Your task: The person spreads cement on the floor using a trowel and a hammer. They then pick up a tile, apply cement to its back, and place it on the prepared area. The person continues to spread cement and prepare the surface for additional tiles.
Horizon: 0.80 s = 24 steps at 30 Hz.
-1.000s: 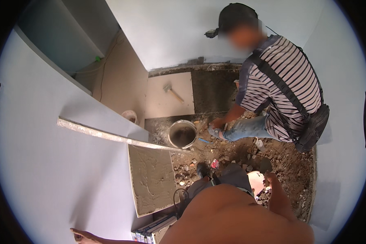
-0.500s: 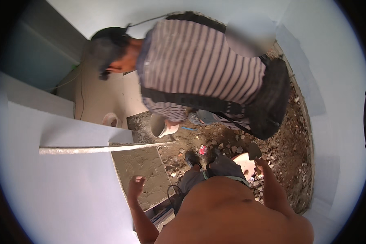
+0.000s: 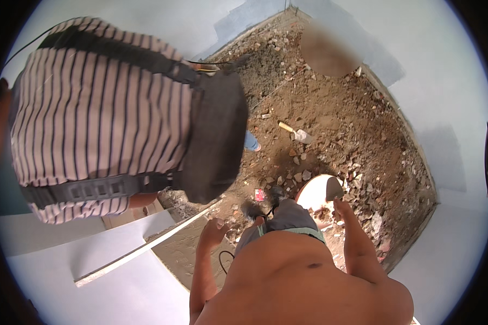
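Observation:
My right hand is closed round the handle of a trowel, whose dark blade points away from me. The blade is over the rim of a pale round basin standing on the rubble at my right foot. My left hand hangs with its fingers curled in, and nothing shows in them. It is above a slab spread with wet grey mortar. A long pale straight bar slants across the slab's far edge, near that hand.
A co-worker in a striped top bends over at the left, with a dark bag. A second trowel with a wooden handle lies on the rubble floor. A red packet lies by my feet. Pale walls enclose the floor.
My view has turned, and the co-worker now appears farther left and larger, hiding the bucket. The second trowel has come into sight. The trowel stays in my right hand.

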### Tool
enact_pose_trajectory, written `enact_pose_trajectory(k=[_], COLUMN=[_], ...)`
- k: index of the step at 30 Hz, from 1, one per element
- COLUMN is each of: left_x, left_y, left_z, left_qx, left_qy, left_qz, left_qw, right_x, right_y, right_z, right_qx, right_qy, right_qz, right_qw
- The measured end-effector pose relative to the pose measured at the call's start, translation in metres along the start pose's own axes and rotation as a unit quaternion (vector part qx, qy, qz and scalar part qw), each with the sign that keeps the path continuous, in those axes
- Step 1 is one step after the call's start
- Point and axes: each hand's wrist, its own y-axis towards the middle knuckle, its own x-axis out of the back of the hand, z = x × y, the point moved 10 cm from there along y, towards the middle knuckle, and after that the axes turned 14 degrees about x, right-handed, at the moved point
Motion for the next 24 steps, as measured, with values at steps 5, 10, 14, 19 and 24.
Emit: enact_pose_trajectory(k=[5, 10, 14, 19, 24], left_x=[-0.023, 0.01, 0.006, 0.028, 0.053], left_y=[0.023, 0.009, 0.024, 0.033, 0.084], left_z=[-0.04, -0.022, -0.039, -0.015, -0.002], left_qx=[-0.036, 0.026, 0.01, 0.088, 0.108], left_qy=[0.029, 0.038, 0.015, -0.079, -0.096], left_qz=[0.044, 0.015, 0.007, 0.0, 0.002], left_qw=[0.998, 0.999, 1.0, 0.993, 0.99], right_x=[0.057, -0.019, 0.022, 0.011, 0.012], right_y=[0.015, -0.079, -0.054, -0.036, 0.007], right_z=[-0.084, 0.04, 0.066, 0.158, 0.213], right_qx=[0.021, -0.064, -0.029, -0.046, -0.026], right_qy=[0.032, 0.098, 0.043, 0.071, 0.066], right_qz=[-0.057, 0.041, 0.004, 0.024, 0.002], right_qw=[0.998, 0.992, 0.999, 0.996, 0.997])
